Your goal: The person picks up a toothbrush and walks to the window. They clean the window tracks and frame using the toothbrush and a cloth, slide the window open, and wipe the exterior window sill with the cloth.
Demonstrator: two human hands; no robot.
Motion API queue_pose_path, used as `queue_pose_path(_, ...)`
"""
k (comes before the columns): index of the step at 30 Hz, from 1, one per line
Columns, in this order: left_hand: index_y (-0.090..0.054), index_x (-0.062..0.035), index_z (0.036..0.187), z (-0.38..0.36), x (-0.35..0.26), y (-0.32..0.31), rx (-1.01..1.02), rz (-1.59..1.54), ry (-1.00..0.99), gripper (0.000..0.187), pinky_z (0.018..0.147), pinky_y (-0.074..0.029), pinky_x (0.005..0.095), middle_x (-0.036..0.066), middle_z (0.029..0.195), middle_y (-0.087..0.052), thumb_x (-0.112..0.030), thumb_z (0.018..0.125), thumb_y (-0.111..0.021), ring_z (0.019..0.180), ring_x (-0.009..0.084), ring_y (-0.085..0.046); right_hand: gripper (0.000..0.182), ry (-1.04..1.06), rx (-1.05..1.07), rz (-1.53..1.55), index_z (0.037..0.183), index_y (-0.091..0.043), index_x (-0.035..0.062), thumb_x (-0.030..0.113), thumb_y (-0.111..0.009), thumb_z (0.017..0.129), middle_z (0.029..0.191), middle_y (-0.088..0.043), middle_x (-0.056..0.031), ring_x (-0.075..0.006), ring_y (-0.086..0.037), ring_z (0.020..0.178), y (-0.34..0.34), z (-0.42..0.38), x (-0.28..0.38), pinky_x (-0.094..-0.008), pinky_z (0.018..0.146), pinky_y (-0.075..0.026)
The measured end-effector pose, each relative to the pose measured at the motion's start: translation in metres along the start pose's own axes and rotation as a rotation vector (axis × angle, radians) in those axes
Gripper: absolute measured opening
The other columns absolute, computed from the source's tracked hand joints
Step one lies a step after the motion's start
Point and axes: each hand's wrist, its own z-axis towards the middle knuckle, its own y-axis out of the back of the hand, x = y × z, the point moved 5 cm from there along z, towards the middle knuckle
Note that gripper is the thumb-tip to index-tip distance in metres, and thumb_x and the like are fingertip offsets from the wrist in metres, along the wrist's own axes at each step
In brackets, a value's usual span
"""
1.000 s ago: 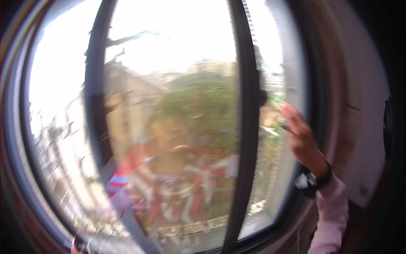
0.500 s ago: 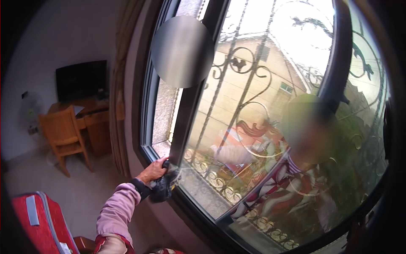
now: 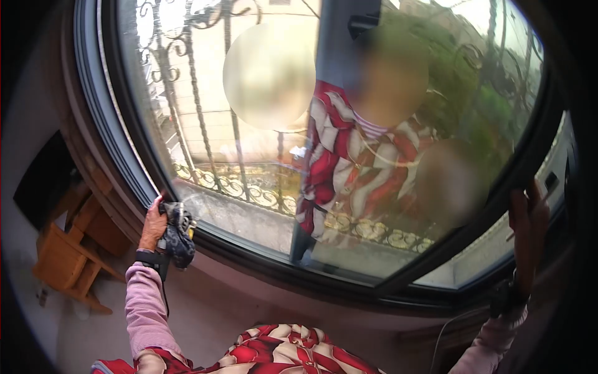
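Note:
A sliding window sash [image 3: 427, 258] with a dark frame fills much of the view. At its lower left corner, my left hand [image 3: 153, 225] is closed around a crumpled dark patterned cloth [image 3: 179, 242], its fingertips up against the window frame. On the far right, in shadow, my right hand [image 3: 528, 218] is against the sash's right edge with its fingers stretched upward and apart. It shows no held object. Through the glass pane [image 3: 249, 156] appear a curled iron grille and a reflection of patterned red and white clothing.
A wooden chair [image 3: 65, 265] and a dark monitor [image 3: 43, 177] stand to the left, beyond a curtain. A stone sill [image 3: 243, 218] lies outside the glass. A thin cable [image 3: 439, 336] hangs at lower right. An opening shows at the window's right side.
The view has turned right and down. The gap at the window's left side no longer shows, and one shows at the right. My left hand still holds the cloth; my right hand has come into view.

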Motion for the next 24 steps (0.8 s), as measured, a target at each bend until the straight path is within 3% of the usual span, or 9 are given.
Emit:
queue_pose_path(1,-0.046,0.0004,0.132,-0.007,-0.011,-0.001,0.015,-0.052,0.090,0.053,0.094,-0.044,0.0288,0.013,0.111,-0.064,0.005,0.080,-0.052,0.102,0.0163,-0.058,0.032,0.006,-0.037,0.065,0.116,-0.056,0.0009,0.026,-0.050,0.097,0.057,-0.042,0.0060,-0.0031,-0.032,0.047,0.000,-0.001,-0.015,-0.0223,0.043,-0.025)
queue_pose_path(3,-0.044,0.0008,0.134,-0.003,0.008,0.002,-0.045,0.086,-0.086,0.055,0.096,-0.043,0.0302,0.016,0.118,-0.062,0.004,0.080,-0.053,0.108,0.0195,-0.057,0.039,-0.021,-0.015,0.002,0.123,-0.056,0.0033,0.033,-0.044,0.100,0.064,-0.051,0.0015,-0.0045,-0.038,0.051,0.021,0.005,-0.027,-0.0212,0.046,-0.029)
queue_pose_path(5,-0.044,0.0004,0.135,-0.002,0.012,0.002,-0.035,0.129,-0.095,0.055,0.099,-0.041,0.0322,0.018,0.123,-0.059,0.005,0.081,-0.053,0.113,0.0234,-0.056,0.045,0.308,-0.263,-0.332,0.126,-0.055,0.0043,0.038,-0.052,0.096,0.089,-0.058,-0.0061,-0.0081,-0.050,0.068,0.053,0.011,-0.034,-0.0229,0.055,-0.039)
queue_pose_path(7,-0.043,-0.0007,0.136,0.003,0.020,0.000,-0.042,0.072,-0.027,0.057,0.102,-0.039,0.0338,0.018,0.129,-0.055,0.006,0.081,-0.054,0.119,0.0247,-0.052,0.060,0.454,-0.433,-0.720,0.132,-0.050,0.0050,0.043,-0.063,0.088,0.118,-0.053,-0.0146,-0.0189,-0.056,0.095,0.073,0.006,-0.055,-0.0293,0.075,-0.047)
queue_pose_path(9,-0.043,-0.0008,0.137,0.008,0.039,0.000,-0.036,0.080,-0.045,0.059,0.104,-0.038,0.0345,0.019,0.131,-0.054,0.008,0.080,-0.052,0.121,0.0268,-0.051,0.084,0.234,-0.430,-0.754,0.137,-0.042,0.0026,0.049,-0.073,0.074,0.133,-0.045,-0.0205,-0.0328,-0.050,0.118,0.084,0.007,-0.077,-0.0367,0.095,-0.044)
queue_pose_path(12,-0.042,-0.0004,0.138,0.015,0.067,0.001,0.014,0.053,-0.054,0.062,0.105,-0.036,0.0342,0.020,0.131,-0.054,0.012,0.077,-0.048,0.122,0.0262,-0.050,0.120,0.119,-0.242,-0.816,0.143,-0.028,-0.0028,0.056,-0.081,0.052,0.142,-0.034,-0.0284,-0.0385,-0.034,0.134,0.079,0.007,-0.057,-0.0414,0.109,-0.034)
queue_pose_path(19,-0.040,0.0004,0.139,0.014,0.094,0.001,0.037,-0.046,0.027,0.057,0.100,-0.038,0.0319,0.014,0.125,-0.056,0.001,0.085,-0.059,0.113,0.0206,-0.052,0.120,0.168,-0.308,-0.545,0.143,-0.031,0.0021,0.048,-0.086,0.047,0.146,-0.029,-0.0275,-0.0356,-0.041,0.130,0.075,0.009,-0.050,-0.0441,0.099,-0.047)
queue_pose_path(21,-0.038,-0.0002,0.140,0.016,0.102,0.000,0.007,-0.105,-0.070,0.057,0.101,-0.038,0.0324,0.015,0.128,-0.054,-0.003,0.087,-0.059,0.114,0.0216,-0.051,0.117,0.243,-0.317,-0.612,0.143,-0.033,0.0037,0.042,-0.088,0.046,0.145,-0.028,-0.0291,-0.0359,-0.045,0.127,0.073,0.011,-0.048,-0.0412,0.094,-0.051)
queue_pose_path(24,-0.035,-0.0013,0.142,0.017,0.103,0.000,0.025,-0.097,-0.035,0.057,0.100,-0.038,0.0327,0.016,0.129,-0.052,-0.005,0.089,-0.056,0.114,0.0220,-0.050,0.120,0.378,-0.375,-0.525,0.140,-0.036,-0.0002,0.059,-0.081,0.046,0.142,-0.031,-0.0322,-0.0384,-0.046,0.125,0.054,0.014,-0.040,-0.0421,0.095,-0.050)
